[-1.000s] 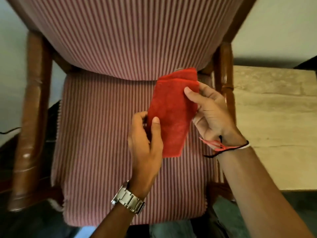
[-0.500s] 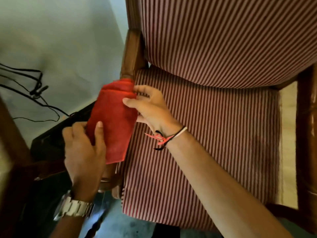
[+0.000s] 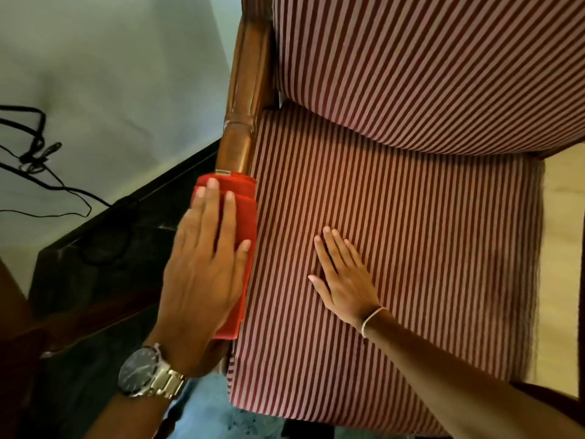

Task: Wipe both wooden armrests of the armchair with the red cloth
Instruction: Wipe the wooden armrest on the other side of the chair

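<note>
The folded red cloth (image 3: 245, 213) lies along the left wooden armrest (image 3: 245, 90) of the armchair. My left hand (image 3: 205, 267), with a metal watch on the wrist, presses flat on the cloth, fingers stretched along the armrest. Only the armrest's far part shows beyond the cloth; the near part is hidden under cloth and hand. My right hand (image 3: 342, 277) rests flat and empty on the striped seat cushion (image 3: 427, 264), fingers apart. The right armrest is out of view.
The striped backrest (image 3: 427, 64) fills the top right. A dark wooden piece of furniture (image 3: 104, 248) stands close to the left of the chair. Black cables (image 3: 34, 153) hang against the pale wall (image 3: 110, 74). Pale floor (image 3: 566, 217) shows at the right.
The cloth went from held up in both hands to lying flat on the left armrest under my left hand. My right hand let go and dropped onto the seat cushion.
</note>
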`<control>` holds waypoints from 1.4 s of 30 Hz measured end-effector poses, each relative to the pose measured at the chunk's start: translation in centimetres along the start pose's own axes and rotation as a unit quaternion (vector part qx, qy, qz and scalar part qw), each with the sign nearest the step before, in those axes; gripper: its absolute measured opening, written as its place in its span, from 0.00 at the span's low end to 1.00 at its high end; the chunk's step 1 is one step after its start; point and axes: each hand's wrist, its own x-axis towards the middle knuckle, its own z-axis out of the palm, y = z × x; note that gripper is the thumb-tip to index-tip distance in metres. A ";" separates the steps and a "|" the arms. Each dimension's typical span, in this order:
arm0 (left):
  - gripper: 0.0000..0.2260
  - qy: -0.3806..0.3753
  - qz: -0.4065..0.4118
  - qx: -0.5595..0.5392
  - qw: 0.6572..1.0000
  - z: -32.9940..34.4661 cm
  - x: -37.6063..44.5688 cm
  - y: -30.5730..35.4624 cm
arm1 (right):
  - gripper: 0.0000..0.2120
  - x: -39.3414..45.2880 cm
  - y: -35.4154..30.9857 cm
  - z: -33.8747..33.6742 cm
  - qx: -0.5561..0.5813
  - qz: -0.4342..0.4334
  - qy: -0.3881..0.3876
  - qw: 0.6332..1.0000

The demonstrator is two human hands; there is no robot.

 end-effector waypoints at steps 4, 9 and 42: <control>0.28 -0.002 0.035 0.032 0.999 1.5 2.5 0.1 | 0.33 0.8 1.0 0.7 -0.035 0.000 0.016 0.999; 0.28 0.056 0.053 0.035 0.996 1.2 12.9 0.6 | 0.33 0.7 -0.3 2.1 -0.025 -0.004 0.005 1.000; 0.30 0.038 0.010 0.027 0.999 1.7 7.4 1.4 | 0.34 1.9 0.6 2.1 -0.055 0.022 0.019 0.998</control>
